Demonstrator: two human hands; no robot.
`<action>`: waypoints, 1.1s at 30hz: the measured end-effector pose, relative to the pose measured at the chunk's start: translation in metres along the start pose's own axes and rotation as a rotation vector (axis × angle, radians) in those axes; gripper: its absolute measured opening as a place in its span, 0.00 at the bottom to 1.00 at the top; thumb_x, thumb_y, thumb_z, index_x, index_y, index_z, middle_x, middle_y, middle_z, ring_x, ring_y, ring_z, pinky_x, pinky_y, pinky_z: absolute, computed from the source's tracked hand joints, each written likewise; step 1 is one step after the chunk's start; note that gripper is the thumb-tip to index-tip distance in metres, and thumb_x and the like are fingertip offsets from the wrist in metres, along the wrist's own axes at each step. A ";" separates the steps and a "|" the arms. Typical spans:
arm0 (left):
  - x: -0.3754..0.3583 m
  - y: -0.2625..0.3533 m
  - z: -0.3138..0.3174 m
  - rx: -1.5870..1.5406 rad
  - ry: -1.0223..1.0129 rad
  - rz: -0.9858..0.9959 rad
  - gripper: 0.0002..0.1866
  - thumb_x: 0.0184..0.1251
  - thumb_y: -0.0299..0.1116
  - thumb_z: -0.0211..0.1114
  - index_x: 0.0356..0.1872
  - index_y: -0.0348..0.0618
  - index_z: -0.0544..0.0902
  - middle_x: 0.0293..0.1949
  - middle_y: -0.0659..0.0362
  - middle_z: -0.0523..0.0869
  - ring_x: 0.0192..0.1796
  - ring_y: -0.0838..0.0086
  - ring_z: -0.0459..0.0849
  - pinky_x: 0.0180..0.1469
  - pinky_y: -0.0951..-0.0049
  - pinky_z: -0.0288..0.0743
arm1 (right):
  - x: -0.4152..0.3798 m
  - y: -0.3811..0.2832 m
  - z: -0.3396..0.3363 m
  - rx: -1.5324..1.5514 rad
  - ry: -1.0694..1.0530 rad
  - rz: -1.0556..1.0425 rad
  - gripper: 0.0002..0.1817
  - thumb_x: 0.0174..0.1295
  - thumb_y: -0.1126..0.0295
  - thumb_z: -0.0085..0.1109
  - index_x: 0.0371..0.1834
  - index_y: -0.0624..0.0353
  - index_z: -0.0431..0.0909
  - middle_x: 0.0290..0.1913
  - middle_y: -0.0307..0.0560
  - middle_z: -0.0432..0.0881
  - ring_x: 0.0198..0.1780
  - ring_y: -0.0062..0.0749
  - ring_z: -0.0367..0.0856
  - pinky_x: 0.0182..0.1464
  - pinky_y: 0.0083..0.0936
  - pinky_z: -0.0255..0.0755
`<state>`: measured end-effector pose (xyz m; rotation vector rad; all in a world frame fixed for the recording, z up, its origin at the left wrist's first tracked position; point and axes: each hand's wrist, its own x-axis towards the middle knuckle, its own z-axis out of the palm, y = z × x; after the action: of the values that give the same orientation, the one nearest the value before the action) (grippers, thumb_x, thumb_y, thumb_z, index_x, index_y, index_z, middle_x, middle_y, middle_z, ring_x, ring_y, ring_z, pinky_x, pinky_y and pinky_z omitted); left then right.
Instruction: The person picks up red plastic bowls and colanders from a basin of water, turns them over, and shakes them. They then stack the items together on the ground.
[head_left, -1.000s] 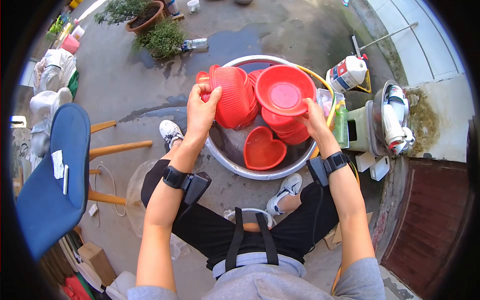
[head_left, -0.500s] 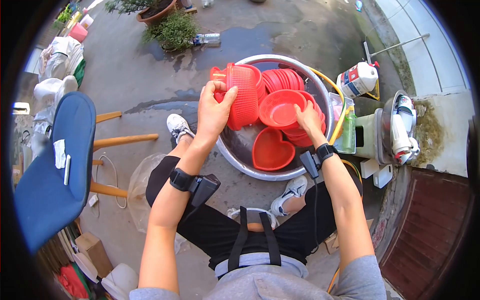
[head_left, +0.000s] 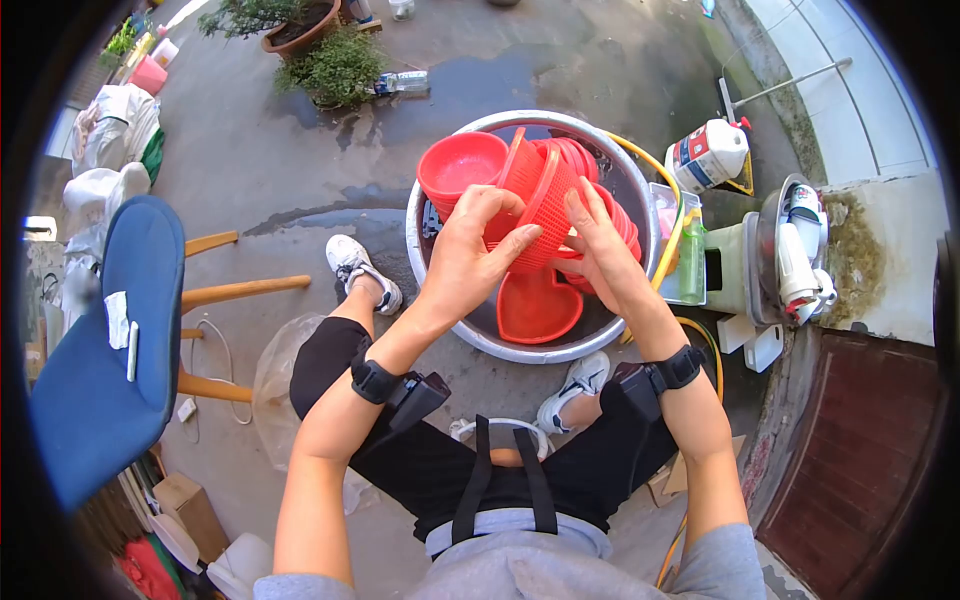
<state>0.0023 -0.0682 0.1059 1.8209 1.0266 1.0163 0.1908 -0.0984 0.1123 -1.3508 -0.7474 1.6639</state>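
You had both your left hand (head_left: pixel 470 240) and right hand (head_left: pixel 600 250) clasped around a red mesh basket (head_left: pixel 545 205) held tilted above the metal basin (head_left: pixel 480 335), apparently mid-sorting; the next move likely called for setting it among the stacked red bowls (head_left: pixel 460 165).

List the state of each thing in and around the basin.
Mesh basket: tilted, gripped by both hands.
Left hand: closed on the basket.
Right hand: pressed against the basket.
Heart dish: lying in the basin, hollow up.
Basin: on the ground, wet.
Round bowl: tilted.
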 end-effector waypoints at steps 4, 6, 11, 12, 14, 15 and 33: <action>0.004 0.013 0.005 0.252 -0.107 0.278 0.13 0.58 0.32 0.70 0.42 0.42 0.80 0.46 0.52 0.78 0.43 0.62 0.82 0.44 0.68 0.77 | 0.005 -0.012 0.000 0.161 -0.009 -0.029 0.60 0.58 0.43 0.65 0.78 0.54 0.27 0.71 0.54 0.58 0.67 0.40 0.68 0.57 0.46 0.74; 0.004 0.008 0.009 0.487 -0.173 0.456 0.14 0.57 0.32 0.69 0.44 0.44 0.79 0.49 0.51 0.78 0.42 0.58 0.84 0.41 0.65 0.80 | 0.008 -0.010 -0.003 0.197 0.026 -0.049 0.58 0.59 0.46 0.65 0.78 0.52 0.31 0.71 0.53 0.58 0.66 0.40 0.70 0.56 0.44 0.75; 0.006 0.004 0.012 0.533 -0.178 0.491 0.17 0.56 0.33 0.70 0.47 0.45 0.78 0.51 0.50 0.78 0.42 0.59 0.85 0.42 0.66 0.80 | 0.009 -0.005 -0.006 0.268 0.029 -0.086 0.49 0.63 0.46 0.60 0.77 0.51 0.39 0.70 0.51 0.61 0.62 0.40 0.74 0.54 0.41 0.76; 0.006 0.007 0.012 0.508 -0.170 0.500 0.18 0.55 0.33 0.71 0.47 0.45 0.78 0.52 0.50 0.78 0.42 0.59 0.85 0.43 0.66 0.81 | 0.009 -0.004 -0.006 0.272 0.025 -0.099 0.44 0.66 0.46 0.56 0.77 0.51 0.43 0.69 0.50 0.63 0.60 0.39 0.75 0.53 0.40 0.77; 0.007 0.010 0.013 0.424 -0.193 0.545 0.18 0.54 0.33 0.72 0.46 0.45 0.77 0.55 0.49 0.77 0.43 0.59 0.85 0.43 0.66 0.81 | 0.009 -0.001 -0.008 0.281 0.021 -0.125 0.39 0.69 0.46 0.50 0.76 0.52 0.47 0.67 0.49 0.65 0.60 0.36 0.76 0.53 0.39 0.77; 0.006 0.011 0.013 0.338 -0.215 0.586 0.19 0.53 0.33 0.72 0.45 0.45 0.77 0.57 0.48 0.77 0.44 0.59 0.85 0.43 0.65 0.81 | 0.008 -0.001 -0.007 0.289 0.018 -0.149 0.35 0.71 0.46 0.45 0.74 0.52 0.52 0.66 0.48 0.67 0.59 0.34 0.76 0.52 0.38 0.77; 0.009 -0.031 -0.008 -0.808 0.190 -0.680 0.14 0.69 0.33 0.64 0.53 0.50 0.75 0.47 0.64 0.84 0.49 0.79 0.82 0.48 0.73 0.78 | -0.037 -0.008 0.021 -0.779 0.126 -1.054 0.48 0.59 0.41 0.60 0.74 0.60 0.54 0.67 0.59 0.68 0.65 0.48 0.70 0.62 0.39 0.68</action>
<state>-0.0101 -0.0469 0.0832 0.6595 1.0265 0.9696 0.1749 -0.1262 0.1417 -1.1519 -1.7459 0.4370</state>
